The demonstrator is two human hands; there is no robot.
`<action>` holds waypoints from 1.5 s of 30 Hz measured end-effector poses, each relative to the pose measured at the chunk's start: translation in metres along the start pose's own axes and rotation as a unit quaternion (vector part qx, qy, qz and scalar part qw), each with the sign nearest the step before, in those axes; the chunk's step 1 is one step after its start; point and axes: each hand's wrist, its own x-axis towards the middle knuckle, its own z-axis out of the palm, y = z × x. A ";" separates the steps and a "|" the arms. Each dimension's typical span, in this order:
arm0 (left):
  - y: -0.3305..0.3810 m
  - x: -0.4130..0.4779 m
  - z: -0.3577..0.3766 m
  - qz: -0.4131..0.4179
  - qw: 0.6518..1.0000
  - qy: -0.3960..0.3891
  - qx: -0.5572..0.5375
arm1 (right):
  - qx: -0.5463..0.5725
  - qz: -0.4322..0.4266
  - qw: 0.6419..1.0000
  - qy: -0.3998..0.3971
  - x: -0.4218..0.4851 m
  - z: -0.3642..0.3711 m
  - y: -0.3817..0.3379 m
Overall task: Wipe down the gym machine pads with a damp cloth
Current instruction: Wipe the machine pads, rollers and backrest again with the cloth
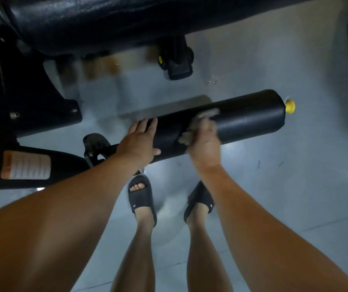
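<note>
1. Step in hand: wiping the roller (pixel 249 121). It lies across the view in front of the person, with its yellow cap (pixel 289 106) at the right end.
2. Right hand (pixel 205 142): the grip is clenched on the cloth (pixel 186 137) and presses it onto the roller's middle. Hand and cloth are both blurred.
3. Left hand (pixel 139 140): the grip is released. The fingers lie fairly straight over the roller's left part, thumb along the near side. It is judged to be steadying the roller.
4. Coverage: the cloth sits at mid-length. Which parts are already damp cannot be read in this light.
5. Next move, as judged: carry the cloth toward the cap under firm pressure while the left hand stops the roller turning. Then shift the left hand and wipe the part beneath it.
6. Outstanding: the large seat pad (pixel 105 22) above likely awaits wiping.
</note>
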 end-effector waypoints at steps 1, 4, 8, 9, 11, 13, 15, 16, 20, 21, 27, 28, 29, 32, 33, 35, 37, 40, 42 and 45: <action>-0.003 0.004 -0.001 0.002 1.000 -0.001 -0.002 | -0.018 -0.056 0.998 -0.037 -0.007 0.013 -0.010; -0.009 0.011 -0.004 0.011 1.000 0.003 0.016 | -0.072 -0.185 0.973 -0.120 -0.015 0.020 -0.018; -0.005 0.006 -0.003 -0.002 1.000 0.010 -0.012 | -0.107 -0.100 0.989 -0.012 0.015 -0.024 0.032; -0.003 0.005 -0.003 -0.006 1.000 0.011 -0.017 | -0.094 -0.040 0.995 0.022 0.024 -0.040 0.049; -0.002 0.005 -0.004 -0.010 1.000 0.011 -0.024 | -0.077 0.088 0.989 0.088 0.040 -0.066 0.077; -0.001 0.009 -0.012 -0.015 1.000 0.003 -0.025 | -0.072 0.145 0.981 0.105 0.045 -0.069 0.077; -0.001 0.017 -0.021 -0.020 1.000 -0.013 -0.019 | -0.062 0.074 0.992 0.081 0.035 -0.046 0.055; 0.000 0.021 -0.026 -0.024 0.999 -0.019 -0.014 | -0.065 0.023 0.996 0.060 0.026 -0.030 0.042; 0.006 0.020 -0.034 -0.045 0.998 0.024 0.021 | -0.079 -0.110 0.990 -0.041 0.000 0.005 0.006; 0.010 0.017 -0.035 -0.044 0.998 0.034 0.029 | -0.075 -0.121 0.988 -0.051 0.002 -0.002 0.009; 0.028 0.001 -0.025 -0.012 0.999 0.033 0.016 | -0.034 0.047 0.995 0.081 0.041 -0.073 0.077; 0.026 0.002 -0.022 -0.008 1.000 0.013 0.020 | -0.037 0.072 0.993 0.089 0.046 -0.078 0.082; 0.024 0.004 -0.021 -0.005 1.000 -0.007 0.024 | -0.035 0.083 0.992 0.085 0.048 -0.076 0.080; 0.018 0.018 -0.023 -0.006 0.999 -0.044 0.017 | -0.033 0.035 0.998 0.036 0.034 -0.044 0.044; 0.014 0.024 -0.026 -0.014 0.998 -0.053 0.009 | -0.042 0.001 0.999 0.005 0.024 -0.028 0.028; 0.009 0.033 -0.030 -0.041 0.998 -0.050 0.003 | -0.067 -0.084 0.992 -0.070 0.007 -0.002 0.002; 0.012 0.033 -0.033 -0.063 0.997 -0.006 0.031 | -0.077 -0.142 0.980 -0.117 0.003 0.005 -0.004; 0.030 0.018 -0.031 -0.068 0.993 0.070 0.063 | -0.110 -0.127 0.979 -0.118 0.017 -0.016 0.020; 0.039 0.006 -0.026 -0.048 0.995 0.084 0.016 | -0.080 -0.054 0.994 -0.048 0.030 -0.044 0.047; 0.040 -0.008 -0.012 -0.009 1.000 0.020 0.022 | -0.034 0.094 0.992 0.075 0.059 -0.093 0.094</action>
